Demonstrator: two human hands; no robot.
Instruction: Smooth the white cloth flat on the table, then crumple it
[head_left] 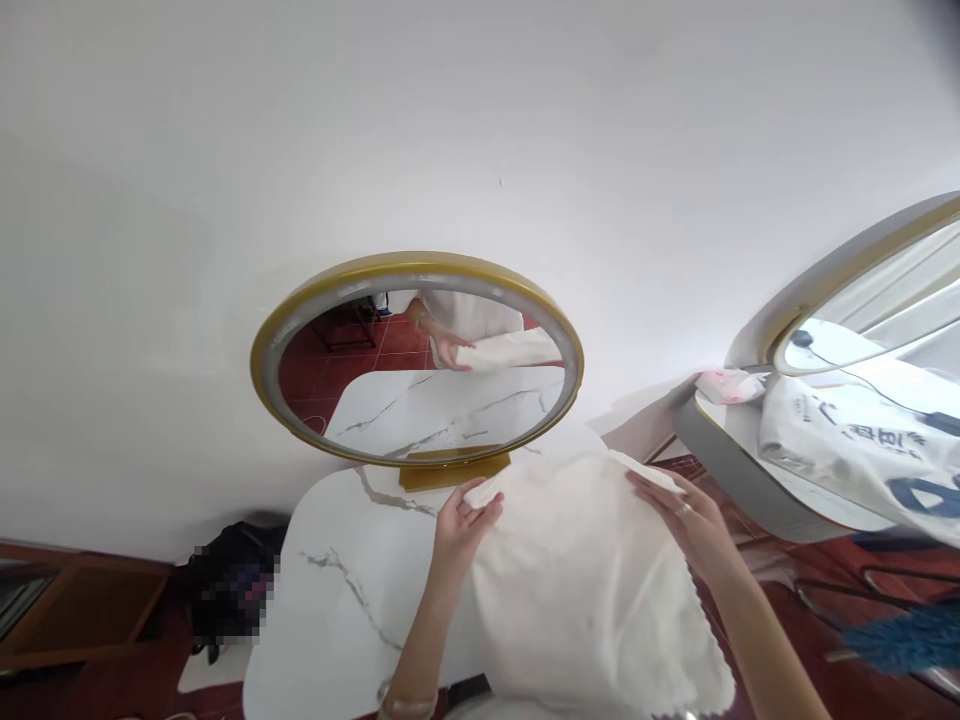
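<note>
A white cloth (577, 580) with a scalloped edge hangs between my two hands, over the right part of a white marble-patterned table (337, 600). My left hand (469, 520) pinches its upper left corner, thumb and fingers closed on a folded bit of the fabric. At the upper right edge my right hand (686, 515) grips the cloth, thumb hidden behind it and fingers along the fold. Behind the cloth stands an oval gold-framed mirror (416, 258) on a gold base (454, 472); it reflects a hand and the cloth.
To the right, a second table (780, 490) carries a white printed bag (847, 430), a pink-and-white packet (727, 386) and another gold-framed mirror (862, 245). A blue fluffy duster (904, 640) is low on the right. At left are a black bag (236, 570) and a wooden cabinet (90, 605).
</note>
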